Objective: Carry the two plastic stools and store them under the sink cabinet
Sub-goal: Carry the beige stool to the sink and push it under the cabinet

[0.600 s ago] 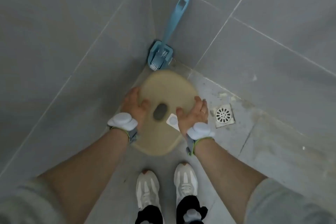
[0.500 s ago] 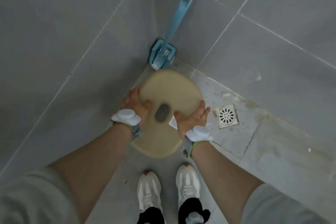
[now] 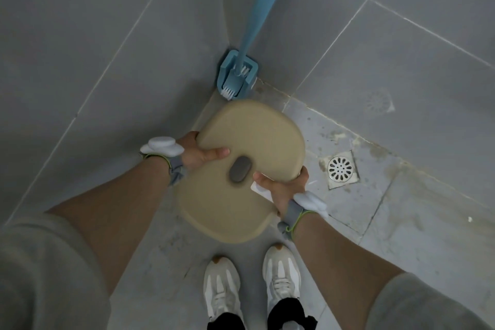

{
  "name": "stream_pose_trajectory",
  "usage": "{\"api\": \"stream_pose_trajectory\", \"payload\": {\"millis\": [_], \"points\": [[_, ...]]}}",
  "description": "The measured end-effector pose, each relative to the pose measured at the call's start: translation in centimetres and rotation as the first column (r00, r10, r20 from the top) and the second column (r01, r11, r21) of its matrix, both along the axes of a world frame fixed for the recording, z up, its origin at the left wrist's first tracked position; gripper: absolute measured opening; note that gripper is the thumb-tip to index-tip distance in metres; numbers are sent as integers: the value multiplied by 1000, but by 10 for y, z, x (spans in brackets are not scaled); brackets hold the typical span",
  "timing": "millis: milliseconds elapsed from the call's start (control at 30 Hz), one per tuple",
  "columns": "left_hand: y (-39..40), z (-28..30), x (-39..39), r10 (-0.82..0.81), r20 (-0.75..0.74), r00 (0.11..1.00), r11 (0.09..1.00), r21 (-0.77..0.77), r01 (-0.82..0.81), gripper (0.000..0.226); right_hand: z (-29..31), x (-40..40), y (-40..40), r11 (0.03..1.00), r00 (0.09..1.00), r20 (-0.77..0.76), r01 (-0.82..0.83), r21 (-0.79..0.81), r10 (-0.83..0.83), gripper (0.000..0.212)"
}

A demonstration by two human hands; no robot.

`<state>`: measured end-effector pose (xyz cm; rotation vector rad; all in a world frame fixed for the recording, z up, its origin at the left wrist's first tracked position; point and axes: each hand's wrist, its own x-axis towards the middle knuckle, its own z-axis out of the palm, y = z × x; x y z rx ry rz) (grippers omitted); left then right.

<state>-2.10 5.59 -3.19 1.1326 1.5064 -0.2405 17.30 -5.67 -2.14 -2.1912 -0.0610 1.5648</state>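
A beige plastic stool with a grey oval hole in the middle of its seat is seen from above, close to the corner of the tiled room. My left hand grips its left edge, thumb on the seat. My right hand grips its right edge, thumb on top as well. The legs are hidden under the seat, so I cannot tell whether a second stool is stacked beneath. A small white piece shows under my right hand.
A blue brush stands in its holder in the corner just beyond the stool. A round floor drain lies to the right. Grey tiled walls close in left and ahead. My white shoes are below the stool.
Both hands slid from resting on the seat to clasping its side edges. The stool looks larger and nearer, as if raised off the floor.
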Motion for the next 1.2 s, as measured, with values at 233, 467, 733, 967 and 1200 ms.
{"api": "stream_pose_trajectory", "payload": {"millis": [233, 467, 733, 967, 1200], "points": [[-5, 21, 6, 73, 8, 997, 997, 13, -73, 56, 13, -2, -2, 990, 996, 80, -48, 129, 38, 110], [-39, 91, 10, 273, 29, 962, 951, 141, -275, 49, 80, 14, -6, 953, 984, 123, -158, 258, 129, 104], [-79, 174, 13, 373, 34, 927, 917, 142, -373, 63, 155, 23, -34, 950, 974, 134, -210, 232, 183, 112], [-109, 255, 26, 363, 34, 931, 913, 185, -363, 71, 225, 35, -63, 949, 979, 107, -197, 248, 175, 108], [-136, 317, 44, 393, -25, 919, 894, 242, -376, 62, 290, 43, -86, 946, 992, 76, -119, 303, 100, 101]]}}
